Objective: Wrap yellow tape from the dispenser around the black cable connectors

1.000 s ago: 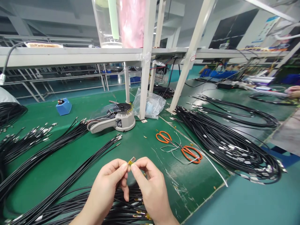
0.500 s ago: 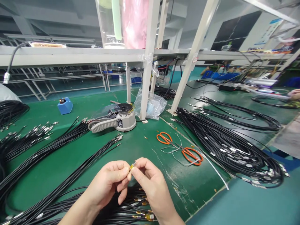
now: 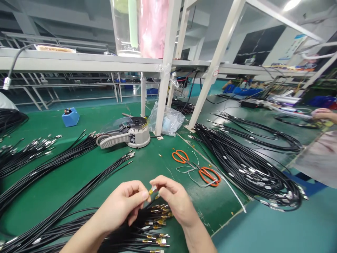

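Observation:
My left hand point(image 3: 123, 207) and my right hand point(image 3: 173, 200) meet low in the middle of the view, fingertips pinched together on the gold-tipped end of a thin black cable point(image 3: 152, 191). Both hands are closed on that cable end. Just under them lies a bundle of black cables with gold and silver connectors point(image 3: 155, 225) on the green mat point(image 3: 86, 172).
Orange scissors point(image 3: 195, 165) lie right of my hands. A grey tape dispenser point(image 3: 126, 135), a plastic bag point(image 3: 168, 121) and a blue holder point(image 3: 70, 116) stand farther back. Black cable bundles point(image 3: 252, 165) lie right and left. White frame posts point(image 3: 163, 70) rise behind. Another person's hand point(image 3: 323, 114) is at the far right.
The cable end between my fingers has tilted down toward the bundle, and my hands have shifted slightly right. The gold connectors under my hands show more now.

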`<state>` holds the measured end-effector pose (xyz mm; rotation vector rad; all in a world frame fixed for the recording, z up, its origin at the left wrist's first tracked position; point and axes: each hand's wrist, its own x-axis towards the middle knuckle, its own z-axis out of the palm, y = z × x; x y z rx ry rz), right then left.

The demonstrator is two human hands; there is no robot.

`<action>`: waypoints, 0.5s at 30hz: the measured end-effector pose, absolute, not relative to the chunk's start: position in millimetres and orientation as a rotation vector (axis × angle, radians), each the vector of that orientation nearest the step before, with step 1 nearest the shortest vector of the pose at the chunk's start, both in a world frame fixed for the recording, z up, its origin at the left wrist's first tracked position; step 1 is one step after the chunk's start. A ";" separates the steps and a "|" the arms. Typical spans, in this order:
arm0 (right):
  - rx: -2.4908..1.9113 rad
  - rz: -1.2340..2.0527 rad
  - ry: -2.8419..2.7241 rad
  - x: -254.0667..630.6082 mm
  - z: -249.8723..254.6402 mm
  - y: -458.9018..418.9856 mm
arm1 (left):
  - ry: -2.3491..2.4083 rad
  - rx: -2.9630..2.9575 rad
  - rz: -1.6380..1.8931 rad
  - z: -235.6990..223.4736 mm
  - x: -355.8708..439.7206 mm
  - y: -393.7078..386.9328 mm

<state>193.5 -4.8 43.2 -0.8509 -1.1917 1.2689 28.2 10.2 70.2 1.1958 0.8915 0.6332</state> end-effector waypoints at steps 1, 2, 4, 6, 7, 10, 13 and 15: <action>-0.897 1.279 -1.188 199.1 45.2 -5.3 | 0.971 1.288 0.640 71.2 30.8 8.0; -0.950 1.278 -1.186 203.9 47.1 -6.1 | 1.032 1.372 0.635 71.8 33.2 5.9; -1.065 1.244 -1.213 210.1 49.9 -8.6 | 1.092 1.492 0.619 71.9 37.9 3.0; -1.140 1.199 -1.276 212.6 50.0 -12.6 | 1.079 1.557 0.592 70.9 42.7 1.8; -1.163 1.176 -1.309 213.2 48.8 -15.1 | 1.060 1.571 0.563 70.0 45.3 1.7; -1.224 1.128 -1.386 216.5 42.0 -24.0 | 1.029 1.667 0.496 64.7 53.4 1.7; -1.274 1.134 -1.426 225.6 32.9 -32.0 | 1.036 1.909 0.532 54.9 60.5 -1.0; -1.288 1.185 -1.482 233.1 25.4 -36.3 | 1.014 2.007 0.505 48.1 63.7 -4.8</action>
